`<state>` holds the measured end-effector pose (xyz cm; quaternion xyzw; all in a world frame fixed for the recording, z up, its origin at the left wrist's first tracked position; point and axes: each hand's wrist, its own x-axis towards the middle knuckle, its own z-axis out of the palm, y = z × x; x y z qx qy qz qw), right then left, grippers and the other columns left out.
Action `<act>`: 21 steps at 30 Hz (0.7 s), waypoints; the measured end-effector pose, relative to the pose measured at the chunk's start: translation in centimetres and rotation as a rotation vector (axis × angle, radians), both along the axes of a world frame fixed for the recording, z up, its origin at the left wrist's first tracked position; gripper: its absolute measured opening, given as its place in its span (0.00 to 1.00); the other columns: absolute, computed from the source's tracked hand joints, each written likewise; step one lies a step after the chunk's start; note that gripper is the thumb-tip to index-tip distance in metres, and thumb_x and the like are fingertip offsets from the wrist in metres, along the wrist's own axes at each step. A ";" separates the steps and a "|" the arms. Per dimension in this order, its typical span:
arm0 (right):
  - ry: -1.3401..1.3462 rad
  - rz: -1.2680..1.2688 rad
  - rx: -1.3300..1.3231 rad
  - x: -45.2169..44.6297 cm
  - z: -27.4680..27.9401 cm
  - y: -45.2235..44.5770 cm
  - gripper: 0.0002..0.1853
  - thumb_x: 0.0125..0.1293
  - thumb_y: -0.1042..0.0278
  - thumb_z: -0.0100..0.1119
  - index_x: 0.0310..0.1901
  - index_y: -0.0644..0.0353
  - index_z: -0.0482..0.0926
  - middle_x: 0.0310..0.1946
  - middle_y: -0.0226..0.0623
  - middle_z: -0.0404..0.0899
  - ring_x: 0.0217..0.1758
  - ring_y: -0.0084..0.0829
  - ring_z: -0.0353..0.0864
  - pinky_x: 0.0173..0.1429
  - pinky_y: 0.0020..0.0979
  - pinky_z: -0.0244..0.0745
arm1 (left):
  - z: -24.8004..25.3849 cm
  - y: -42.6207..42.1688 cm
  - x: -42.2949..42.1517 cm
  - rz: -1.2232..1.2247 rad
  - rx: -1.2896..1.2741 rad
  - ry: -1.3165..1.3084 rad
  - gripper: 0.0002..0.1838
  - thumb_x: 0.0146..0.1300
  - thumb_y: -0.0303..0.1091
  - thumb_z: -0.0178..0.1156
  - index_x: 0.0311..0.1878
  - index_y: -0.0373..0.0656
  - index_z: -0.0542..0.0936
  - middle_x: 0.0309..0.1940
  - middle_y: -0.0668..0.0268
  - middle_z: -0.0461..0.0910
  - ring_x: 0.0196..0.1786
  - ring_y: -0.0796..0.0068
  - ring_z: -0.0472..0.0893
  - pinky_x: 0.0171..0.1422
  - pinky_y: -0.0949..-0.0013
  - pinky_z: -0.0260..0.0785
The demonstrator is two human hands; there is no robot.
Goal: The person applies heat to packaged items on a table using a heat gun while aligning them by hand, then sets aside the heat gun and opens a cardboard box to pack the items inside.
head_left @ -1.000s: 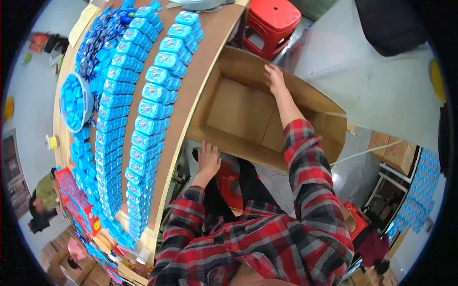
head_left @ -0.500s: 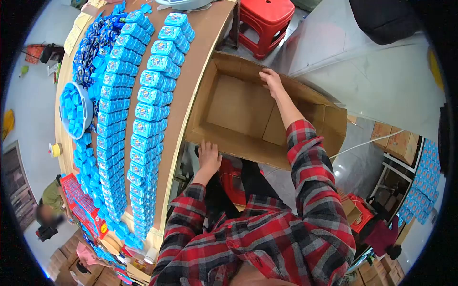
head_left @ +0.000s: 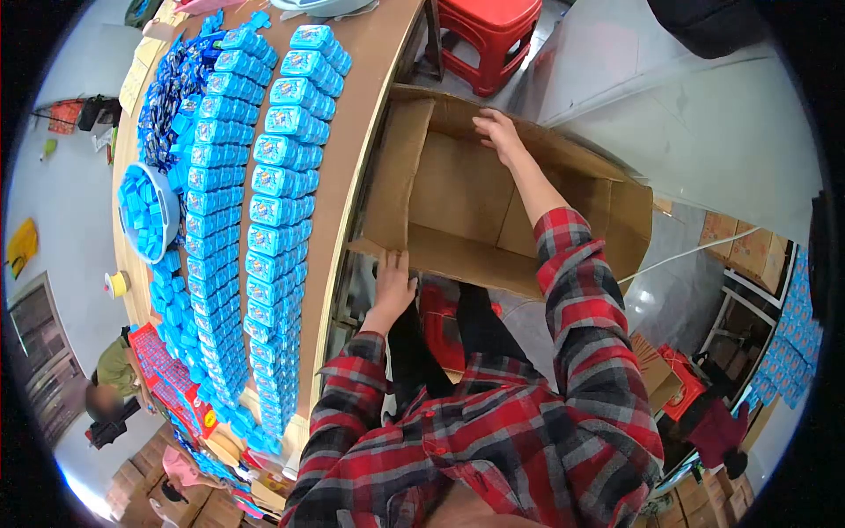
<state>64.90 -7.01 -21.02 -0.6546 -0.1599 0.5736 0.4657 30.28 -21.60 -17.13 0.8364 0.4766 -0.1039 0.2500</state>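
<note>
An open cardboard box (head_left: 466, 189) lies beside the long brown table (head_left: 352, 114), with nothing visible inside. My left hand (head_left: 393, 286) rests on the box's near edge at its left corner, its fingers spread a little. Over the far side wall, my right hand (head_left: 500, 135) touches the rim with fingers apart. Two long rows of blue printed packs (head_left: 280, 185) stand on the table to the left of the box.
A white basin of blue pieces (head_left: 148, 214) sits at the table's far edge. A red stool (head_left: 488, 40) stands beyond the box. White sheeting (head_left: 669, 132) lies at the right. Co-workers (head_left: 114, 374) are at the lower left and lower right.
The box's left end has changed shape, with its end panel now folded inward. My left hand has shifted slightly right along the near edge; my right hand has moved slightly left with the rim.
</note>
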 end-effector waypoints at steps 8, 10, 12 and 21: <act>0.020 0.063 -0.021 -0.5 -0.9 -0.7 0.30 0.59 0.57 0.58 0.62 0.58 0.65 0.57 0.43 0.70 0.60 0.39 0.69 0.58 0.38 0.64 | -1.4 2.0 3.9 -0.109 0.309 0.176 0.34 0.57 0.51 0.55 0.62 0.37 0.65 0.56 0.49 0.66 0.63 0.46 0.61 0.62 0.36 0.49; 0.030 0.044 -0.022 -0.5 -1.2 -1.1 0.30 0.59 0.57 0.58 0.62 0.58 0.65 0.57 0.44 0.70 0.60 0.39 0.69 0.58 0.38 0.64 | -2.7 2.9 3.3 -0.115 0.279 0.215 0.35 0.58 0.52 0.54 0.62 0.37 0.64 0.57 0.49 0.66 0.62 0.46 0.61 0.62 0.36 0.49; 0.038 0.008 -0.011 -0.2 -1.2 -1.4 0.30 0.60 0.57 0.58 0.62 0.59 0.65 0.57 0.44 0.70 0.60 0.39 0.69 0.58 0.38 0.64 | -3.9 4.1 2.5 -0.125 0.232 0.281 0.37 0.58 0.54 0.53 0.63 0.37 0.63 0.58 0.48 0.66 0.62 0.46 0.62 0.61 0.36 0.50; 0.067 -0.051 -0.024 1.2 -1.6 -1.9 0.28 0.60 0.58 0.59 0.60 0.59 0.67 0.54 0.42 0.72 0.56 0.35 0.71 0.55 0.35 0.66 | -1.2 5.4 0.2 0.219 0.200 0.222 0.39 0.57 0.52 0.55 0.66 0.38 0.59 0.61 0.45 0.63 0.62 0.45 0.62 0.60 0.41 0.56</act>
